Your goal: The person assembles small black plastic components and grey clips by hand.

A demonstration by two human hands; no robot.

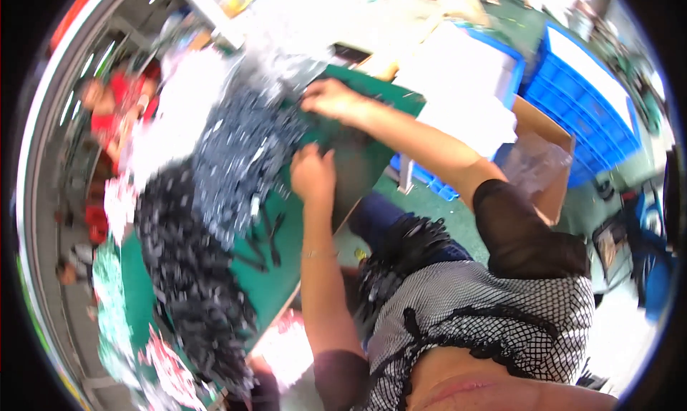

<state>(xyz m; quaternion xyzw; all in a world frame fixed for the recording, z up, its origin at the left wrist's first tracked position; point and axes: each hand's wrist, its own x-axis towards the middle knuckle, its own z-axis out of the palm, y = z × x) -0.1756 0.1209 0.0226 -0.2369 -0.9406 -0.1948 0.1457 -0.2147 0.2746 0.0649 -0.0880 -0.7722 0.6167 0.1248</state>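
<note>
1. Handwork at the blue-grey pile (247, 150), I'd judge: picking at or gathering small pcs along its right edge; exact step can't be told, hands blurred.
2. L grip (313, 173): fingers curled in, just right of the pile; can't tell if it's pinching a pc or bare.
3. R grip (330, 98): fingers bent, by the pile's upper right end, farther from the body than L grip; can't tell if it's grasping anything either.
4. Next move, going by the pose, would call for low fingertips & a light pinch, so pcs come away w/o dragging neighbours.
5. Pile sits on the green counter (275, 296), immed. left of both grips: loose heap of short, narrow, strip-like pcs, slate w/ pale glints; prob. light, may tangle.
6. Nearby: black pile (197, 268) below-left of L grip, against the blue-grey one; few black strips (274, 253) below L grip; clear plastic (286, 64) above-left of R grip.
</note>
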